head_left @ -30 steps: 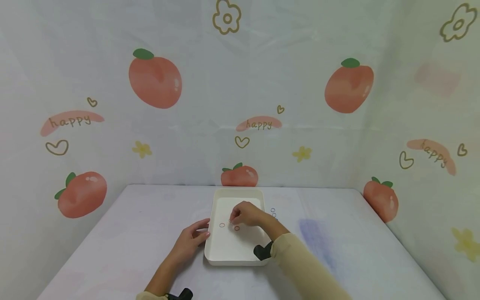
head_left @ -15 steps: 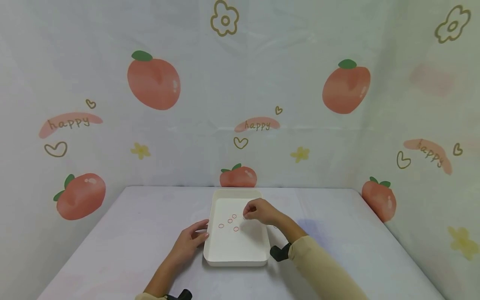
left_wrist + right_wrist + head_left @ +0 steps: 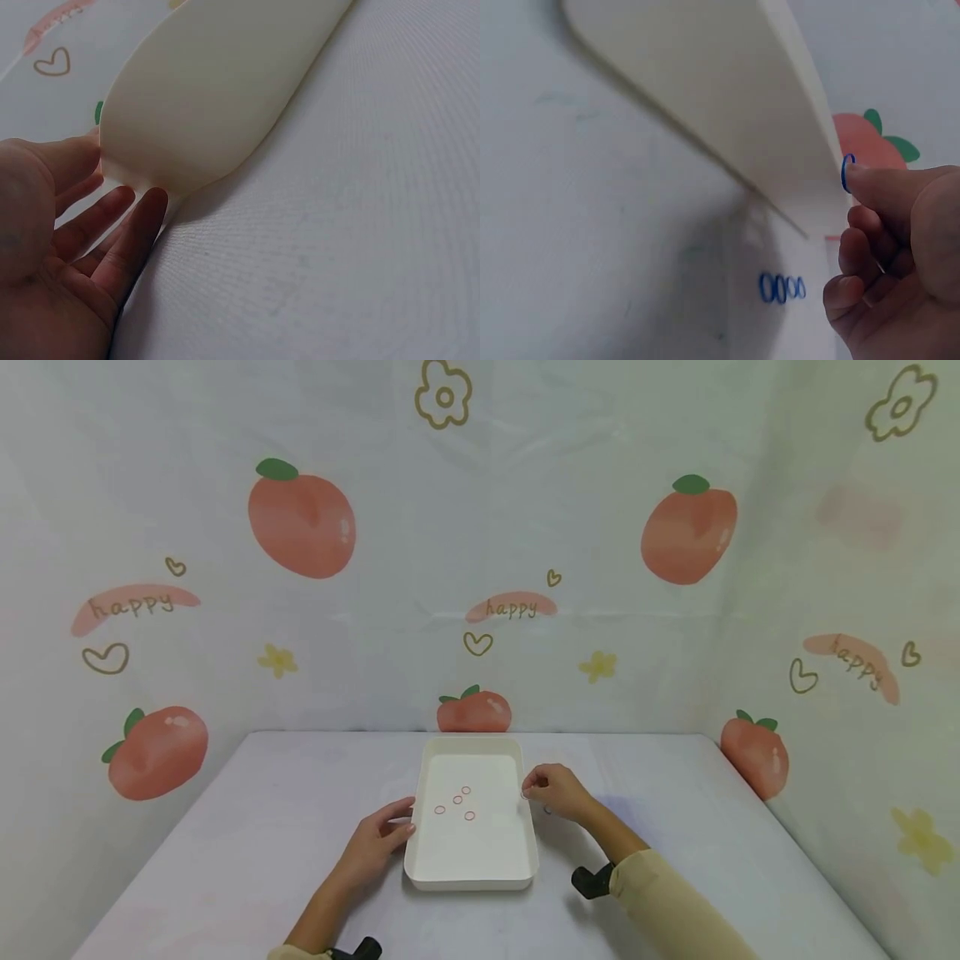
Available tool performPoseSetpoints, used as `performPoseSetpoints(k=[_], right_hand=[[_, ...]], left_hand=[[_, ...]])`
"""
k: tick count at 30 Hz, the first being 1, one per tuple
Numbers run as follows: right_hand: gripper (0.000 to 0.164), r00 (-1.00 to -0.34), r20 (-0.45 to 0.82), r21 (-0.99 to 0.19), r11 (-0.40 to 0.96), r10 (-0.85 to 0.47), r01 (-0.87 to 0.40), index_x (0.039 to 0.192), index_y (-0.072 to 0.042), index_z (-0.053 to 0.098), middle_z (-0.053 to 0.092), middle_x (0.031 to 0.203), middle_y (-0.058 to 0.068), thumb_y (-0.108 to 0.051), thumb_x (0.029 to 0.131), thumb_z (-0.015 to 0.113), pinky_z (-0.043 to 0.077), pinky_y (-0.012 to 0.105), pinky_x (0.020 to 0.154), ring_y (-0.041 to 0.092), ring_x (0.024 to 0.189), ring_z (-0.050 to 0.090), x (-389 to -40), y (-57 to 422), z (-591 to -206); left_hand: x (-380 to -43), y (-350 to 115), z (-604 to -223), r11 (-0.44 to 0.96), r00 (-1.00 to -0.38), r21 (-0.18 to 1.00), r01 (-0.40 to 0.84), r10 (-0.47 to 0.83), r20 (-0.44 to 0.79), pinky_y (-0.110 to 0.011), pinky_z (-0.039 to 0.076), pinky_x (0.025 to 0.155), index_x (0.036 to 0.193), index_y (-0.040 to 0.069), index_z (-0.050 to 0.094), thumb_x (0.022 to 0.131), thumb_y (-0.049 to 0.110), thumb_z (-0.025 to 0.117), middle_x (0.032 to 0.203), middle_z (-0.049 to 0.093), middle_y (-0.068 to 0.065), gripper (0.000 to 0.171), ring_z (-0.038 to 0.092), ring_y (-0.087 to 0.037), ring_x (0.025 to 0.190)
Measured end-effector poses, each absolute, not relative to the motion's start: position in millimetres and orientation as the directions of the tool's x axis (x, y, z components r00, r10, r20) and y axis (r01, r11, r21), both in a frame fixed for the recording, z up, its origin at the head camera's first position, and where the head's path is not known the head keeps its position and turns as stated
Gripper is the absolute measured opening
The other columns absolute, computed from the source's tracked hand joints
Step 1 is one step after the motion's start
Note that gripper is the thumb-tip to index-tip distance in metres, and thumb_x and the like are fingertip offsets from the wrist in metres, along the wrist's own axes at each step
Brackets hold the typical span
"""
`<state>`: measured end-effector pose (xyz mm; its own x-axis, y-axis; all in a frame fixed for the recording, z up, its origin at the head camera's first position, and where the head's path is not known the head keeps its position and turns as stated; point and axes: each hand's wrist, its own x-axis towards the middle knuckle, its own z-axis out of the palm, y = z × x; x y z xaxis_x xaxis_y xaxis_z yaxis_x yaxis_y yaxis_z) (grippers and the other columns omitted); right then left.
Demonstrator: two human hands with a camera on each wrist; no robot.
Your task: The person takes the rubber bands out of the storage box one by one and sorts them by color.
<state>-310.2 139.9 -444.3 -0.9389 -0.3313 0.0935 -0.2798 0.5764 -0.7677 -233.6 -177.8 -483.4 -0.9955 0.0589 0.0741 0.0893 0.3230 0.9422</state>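
Observation:
My right hand (image 3: 562, 793) is at the right rim of a white rectangular tray (image 3: 480, 856), its thumb and forefinger pinching a small blue ring (image 3: 844, 178). In the right wrist view the other fingers are loosely curled below. Inside the tray several thin red rings (image 3: 469, 820) lie flat, left of its middle. My left hand (image 3: 371, 847) rests against the tray's left wall with relaxed, spread fingers; the left wrist view has its fingertips (image 3: 156, 196) touching the outer wall low down and the thumb at the upper edge.
Several more blue rings (image 3: 774, 289) lie in a row on the table right of the tray, partly hidden by my right hand in the head view. A pale cloth (image 3: 300, 793) covers the table. Behind it hangs a printed curtain (image 3: 390, 635) with fruit pictures.
My right hand has moved right, from over the red rings to the tray's right rim, uncovering all the red rings. My left hand stays against the tray's left side.

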Motion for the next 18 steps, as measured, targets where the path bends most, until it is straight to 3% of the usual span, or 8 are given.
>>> performPoseSetpoints(k=[5,18], right_hand=[[0.006,-0.952,0.118,-0.749,0.605,-0.281,-0.271,0.08,-0.002,0.066,0.058,0.07,-0.002,0.0,0.084,0.07,0.046,0.025,0.058,0.012,0.066,0.052,-306,153,-452],[0.005,-0.969,0.076,-0.73,0.649,-0.236,-0.215,0.08,-0.001,0.067,0.058,0.072,-0.002,0.0,0.084,0.07,0.045,0.026,0.057,0.013,0.067,0.051,-291,168,-467]], left_hand=[[-233,-178,-484,0.317,-0.995,0.944,0.089,0.062,0.073,-0.035,0.055,0.082,0.137,0.004,0.054,0.094,0.007,0.063,0.125,0.061,-0.015,0.044,0.062,-0.03,0.109],[-232,-178,-484,0.305,-0.995,0.948,0.091,0.056,0.078,-0.035,0.056,0.082,0.136,0.003,0.054,0.093,0.006,0.064,0.125,0.06,-0.018,0.044,0.063,-0.03,0.107]])
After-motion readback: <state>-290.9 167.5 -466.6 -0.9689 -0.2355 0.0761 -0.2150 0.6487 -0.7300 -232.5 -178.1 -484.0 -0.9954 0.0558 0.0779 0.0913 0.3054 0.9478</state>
